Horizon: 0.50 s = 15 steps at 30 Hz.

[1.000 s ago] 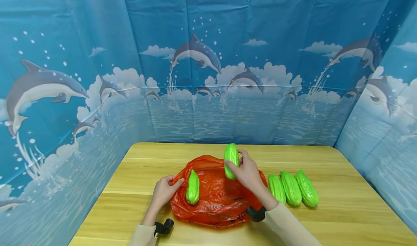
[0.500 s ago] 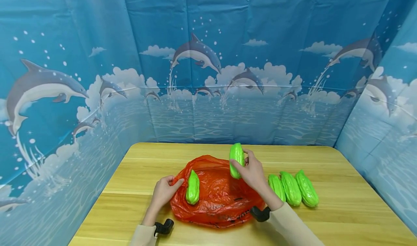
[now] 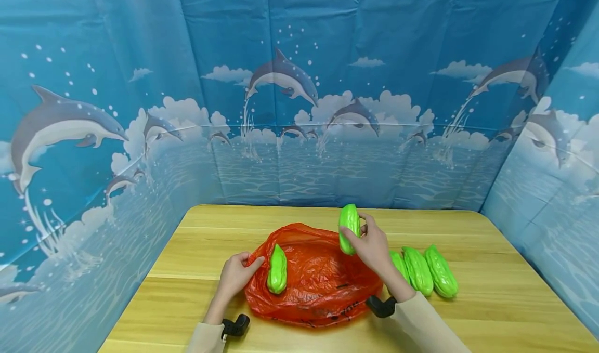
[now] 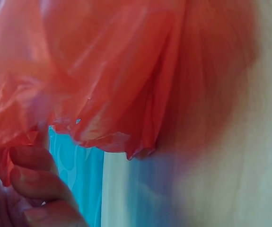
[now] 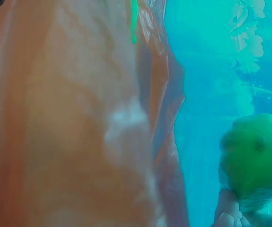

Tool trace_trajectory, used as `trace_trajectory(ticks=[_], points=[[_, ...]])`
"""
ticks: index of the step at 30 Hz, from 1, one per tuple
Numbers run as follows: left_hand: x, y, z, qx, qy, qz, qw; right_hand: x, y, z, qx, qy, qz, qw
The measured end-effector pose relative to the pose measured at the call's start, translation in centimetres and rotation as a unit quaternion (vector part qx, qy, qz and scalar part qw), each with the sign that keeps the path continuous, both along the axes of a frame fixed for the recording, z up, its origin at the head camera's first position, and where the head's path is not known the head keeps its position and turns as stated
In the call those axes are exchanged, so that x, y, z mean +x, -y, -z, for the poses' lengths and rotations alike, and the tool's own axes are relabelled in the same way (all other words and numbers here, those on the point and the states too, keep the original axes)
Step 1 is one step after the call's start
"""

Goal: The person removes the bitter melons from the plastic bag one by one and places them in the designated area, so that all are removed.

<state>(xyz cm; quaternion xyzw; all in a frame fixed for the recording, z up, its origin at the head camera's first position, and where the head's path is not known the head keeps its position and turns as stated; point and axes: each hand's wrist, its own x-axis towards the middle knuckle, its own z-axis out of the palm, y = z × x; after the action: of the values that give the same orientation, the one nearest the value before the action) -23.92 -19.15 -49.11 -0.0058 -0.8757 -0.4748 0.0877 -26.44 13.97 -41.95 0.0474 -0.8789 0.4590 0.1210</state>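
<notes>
My left hand (image 3: 237,276) pinches the left rim of a red plastic bag (image 3: 311,270), its mouth spread wide on the table. In the left wrist view, curled fingers (image 4: 36,175) hold the crumpled film. One bright green bitter melon (image 3: 277,272) lies inside, at the bag's left. Above the bag's right edge, my right hand (image 3: 373,244) grips another bitter melon (image 3: 349,228) upright between thumb and fingers. That held bitter melon (image 5: 254,161) appears blurred in the right wrist view, viewed end-on. My right forearm partly covers the nearest melon of the row on the right.
Bitter melons (image 3: 418,271) lie side by side on the wooden table (image 3: 505,290), right of the bag. A blue dolphin-print curtain (image 3: 299,171) stands behind the table and along both sides. Each wrist wears a black camera mount (image 3: 236,325).
My right hand has shifted steadily to the right with the bitter melon, from over the bag to its right edge. The left hand and the melon in the bag stay put.
</notes>
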Motion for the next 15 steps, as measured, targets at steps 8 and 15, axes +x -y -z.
trace_trajectory(ticks=[8, 15], points=[[0.0, 0.0, 0.2, 0.004, 0.001, 0.003, 1.0000, -0.1, -1.2, 0.3, -0.011, 0.003, 0.007, 0.9999], [-0.2, 0.0, 0.4, 0.004, 0.000, 0.006, 1.0000, -0.1, -2.3, 0.2, 0.006, 0.006, 0.031, 0.9995]])
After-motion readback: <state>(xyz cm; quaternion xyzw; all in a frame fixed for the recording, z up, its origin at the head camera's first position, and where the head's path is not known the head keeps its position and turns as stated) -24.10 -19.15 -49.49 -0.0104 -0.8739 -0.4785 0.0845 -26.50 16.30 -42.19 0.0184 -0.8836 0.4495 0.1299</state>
